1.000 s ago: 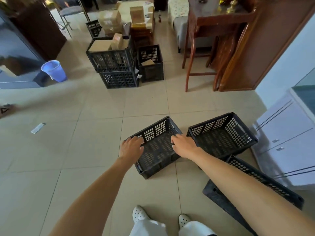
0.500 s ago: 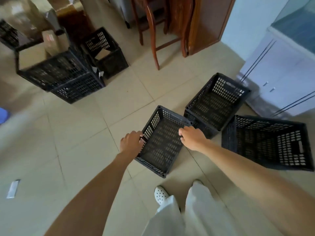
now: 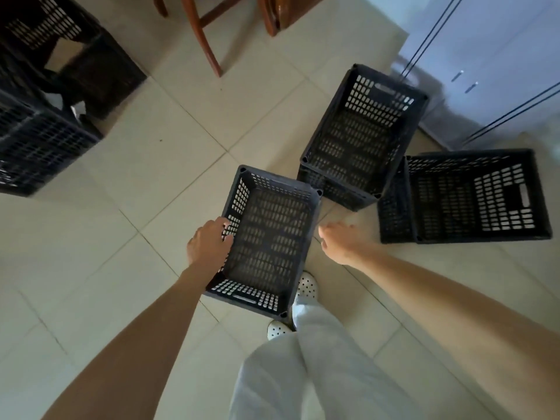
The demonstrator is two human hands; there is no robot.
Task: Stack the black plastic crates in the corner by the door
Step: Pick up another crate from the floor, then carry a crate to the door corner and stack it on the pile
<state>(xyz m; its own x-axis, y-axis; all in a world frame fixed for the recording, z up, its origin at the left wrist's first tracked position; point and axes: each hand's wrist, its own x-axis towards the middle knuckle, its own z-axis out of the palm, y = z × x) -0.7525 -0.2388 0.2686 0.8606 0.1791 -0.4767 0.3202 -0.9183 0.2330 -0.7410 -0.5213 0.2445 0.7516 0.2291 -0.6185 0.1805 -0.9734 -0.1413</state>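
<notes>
At the left edge of the frame, a motion-blurred stack of black perforated plastic crates (image 3: 39,147) is cut off. In the centre, a held black slotted crate (image 3: 266,241) hides part of a white perforated shoe (image 3: 307,286). The top edge crops the brown wooden chair legs (image 3: 206,34).

Pale square floor tiles (image 3: 127,153) run across the whole view, their grout lines slanting diagonally. At the top stand reddish-brown wooden chair legs (image 3: 209,40) with a rung between them, and just right of them the foot of a wooden cabinet (image 3: 272,16). In the upper right corner is a white cupboard (image 3: 500,50) with dark vertical lines and two small metal handles (image 3: 463,81). White trousers (image 3: 306,374) fill the bottom centre, above what look like white perforated clogs (image 3: 307,286)
</notes>
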